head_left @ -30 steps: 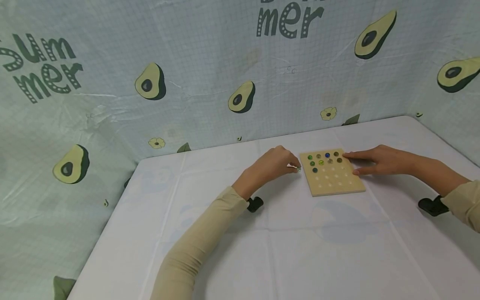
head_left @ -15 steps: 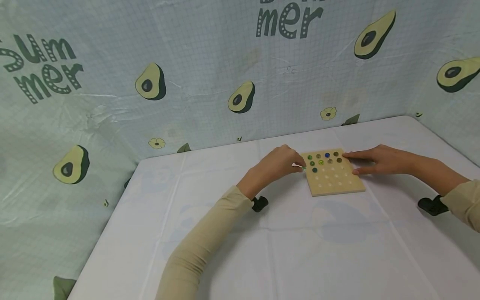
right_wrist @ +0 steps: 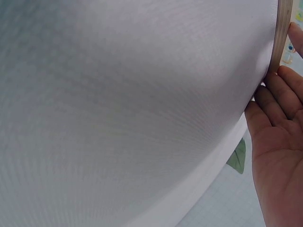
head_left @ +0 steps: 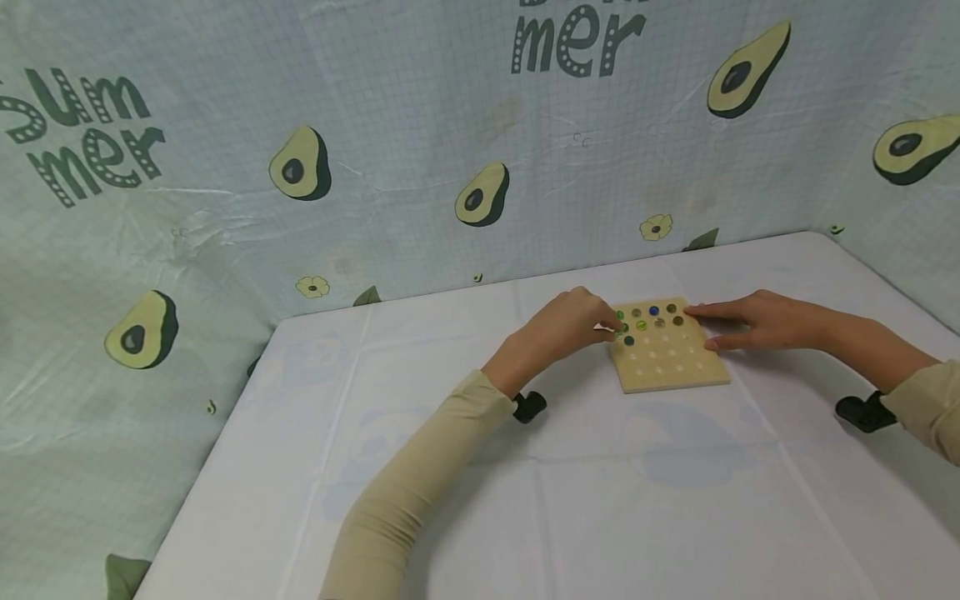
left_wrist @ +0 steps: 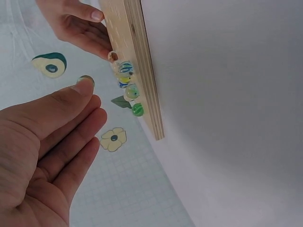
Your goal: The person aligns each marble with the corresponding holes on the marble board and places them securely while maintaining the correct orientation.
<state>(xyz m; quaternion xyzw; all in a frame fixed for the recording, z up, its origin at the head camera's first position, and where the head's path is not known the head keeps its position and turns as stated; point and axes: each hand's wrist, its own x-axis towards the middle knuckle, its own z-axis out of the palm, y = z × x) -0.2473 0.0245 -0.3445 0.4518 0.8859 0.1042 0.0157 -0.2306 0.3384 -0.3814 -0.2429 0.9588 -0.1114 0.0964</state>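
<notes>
A square wooden board (head_left: 671,377) with rows of shallow pits lies toward the far right of the table. Glass marbles fill its far rows, among them a blue one (head_left: 654,311) and a striped green one (left_wrist: 137,109). My left hand (head_left: 566,327) is over the board's left edge, pinching a marble (left_wrist: 87,76) between thumb and fingers. The thumb covers most of that marble. At the board's right edge, my right hand (head_left: 776,321) rests with its fingers extended, thumb and fingertips touching the side.
A white cloth covers the table (head_left: 600,508). Behind it hangs a pale sheet (head_left: 405,108) printed with avocados. A black strap piece shows at each wrist, below the beige sleeves.
My left hand has moved right with the marble, from beside the board to over its left edge. The right hand and the board have stayed in place.
</notes>
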